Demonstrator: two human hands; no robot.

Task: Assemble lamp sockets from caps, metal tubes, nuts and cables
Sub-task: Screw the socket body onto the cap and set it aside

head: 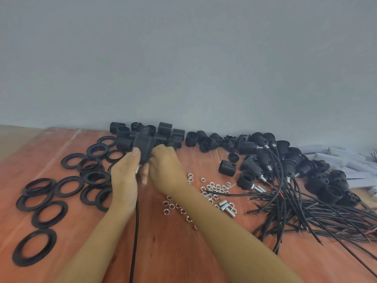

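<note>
Both hands meet above the middle of the wooden table [167, 252] around one black threaded lamp socket [143, 147]. My left hand [124, 176] grips its lower end, where a short metal tube [137, 168] sticks out. A black cable [135, 231] hangs from there down toward me. My right hand [165, 166] holds the socket from the right, its fingers curled over the body. Loose steel nuts [212, 190] and several metal tubes [226, 207] lie to the right of my right forearm.
Black rings [67, 186] are spread over the left of the table. A heap of black socket shells [151, 133] lies along the wall. Assembled sockets with cables [285, 172] pile up at the right, beside white boxes [334, 158].
</note>
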